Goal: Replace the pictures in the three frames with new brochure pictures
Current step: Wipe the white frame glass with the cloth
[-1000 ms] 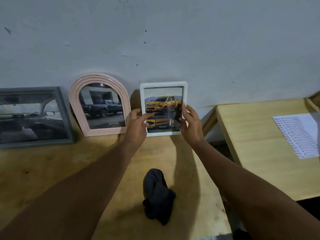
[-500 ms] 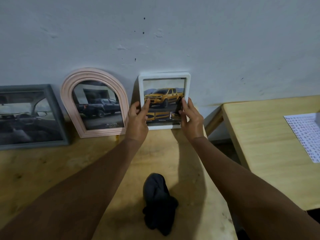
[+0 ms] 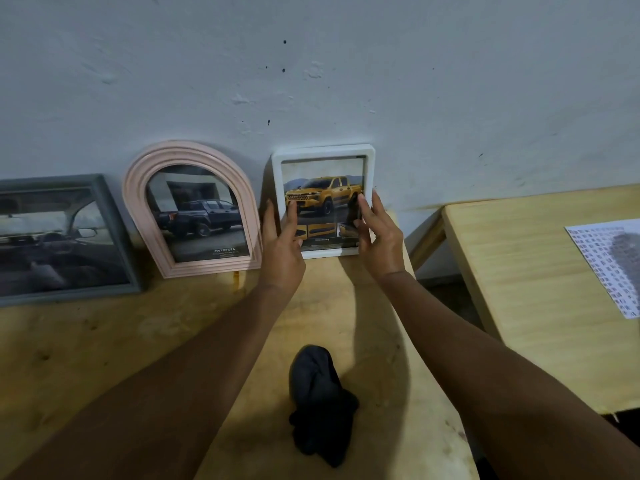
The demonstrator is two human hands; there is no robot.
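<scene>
Both hands hold a white frame [image 3: 323, 152] upright against the wall: the left hand [image 3: 282, 242] takes its left edge and the right hand [image 3: 379, 237] its right edge, fingers spread over the glass, the grip closed on the frame from both sides. Between the hands shows a yellow pickup picture [image 3: 323, 197]. Left of the grip lean a pink arched frame [image 3: 138, 188] and a grey frame [image 3: 114, 233]; below it, a dark cloth [image 3: 320, 403] lies on the wooden surface [image 3: 104, 341].

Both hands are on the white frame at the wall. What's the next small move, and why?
Probably ease both hands off. The white frame already stands on the table against the wall, yellow truck picture in place, beside the pink arched frame. The left hand and right hand only steady its lower sides.
</scene>
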